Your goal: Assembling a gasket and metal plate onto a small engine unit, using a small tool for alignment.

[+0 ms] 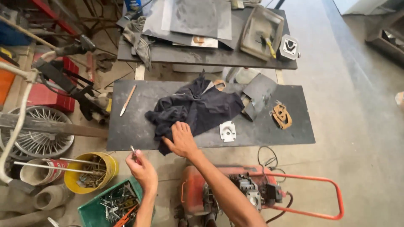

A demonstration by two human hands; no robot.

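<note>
My right hand (182, 139) lies flat on the near edge of a crumpled dark cloth (198, 107) spread over a low dark bench (130, 126). My left hand (142, 168) hovers just off the bench's near edge, closed on a small thin metal tool (133, 151) that sticks up from the fingers. A white metal plate (227, 130) lies on the bench to the right of my right hand. Further right sits a brown gasket (282, 115). A slim file (127, 100) lies at the bench's left end.
A red engine machine with an orange tube frame (294, 193) stands below the bench. A green bin of tools (111, 206) and a yellow bucket (90, 172) sit at lower left. A second bench (210, 56) behind carries metal sheets, a tray (261, 31) and a rag. A wheel (35, 138) is at left.
</note>
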